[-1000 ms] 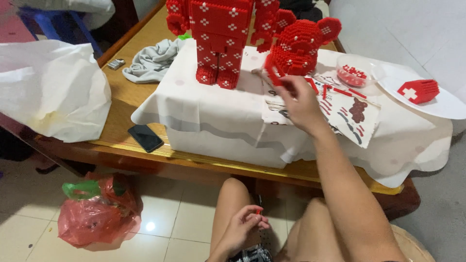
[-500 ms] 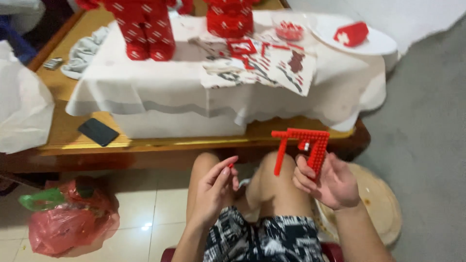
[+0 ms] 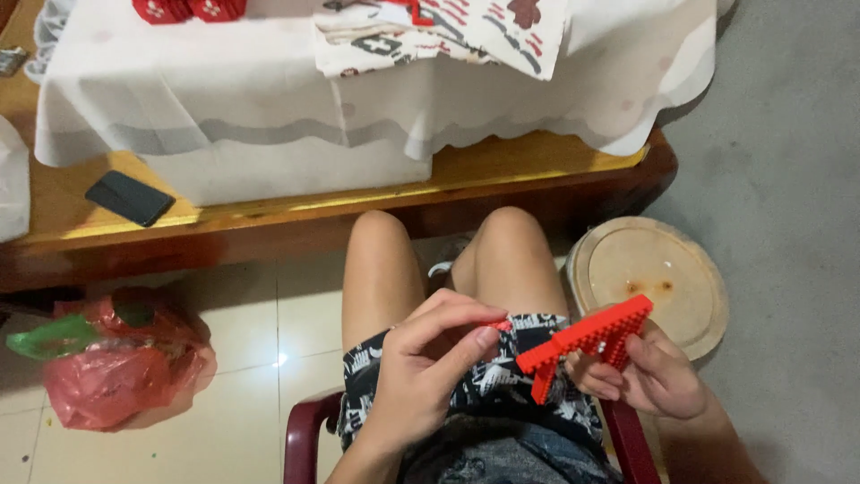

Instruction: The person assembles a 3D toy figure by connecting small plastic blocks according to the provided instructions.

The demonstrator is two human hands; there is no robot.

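While the person sat on a dark red chair [image 3: 305, 439] with both hands over the lap, the right hand [image 3: 658, 376] gripped a red brick-built piece [image 3: 587, 339] with its fingers closed around the piece's right end, thumb laid along the front. That piece, studded and roughly L-shaped, slanted from about 2 o'clock down to 8 o'clock, with a short leg hanging at its lower left end. At 9 o'clock of it, the left hand [image 3: 430, 367] was curled, thumb and forefinger pinched on a small red brick [image 3: 495, 324], only a sliver of which showed. The two red parts lay near each other but apart. At 12 o'clock of the hands stood a low wooden table [image 3: 502, 175] draped with a white cloth [image 3: 269, 99], bearing printed instruction sheets [image 3: 448, 31]. A black phone [image 3: 130, 197] lay on the bare wood at 10 o'clock. A red plastic bag [image 3: 116, 367] rested on the tiled floor at 9 o'clock, and a round wooden stool [image 3: 654, 278] stood at 1 o'clock of the right hand.
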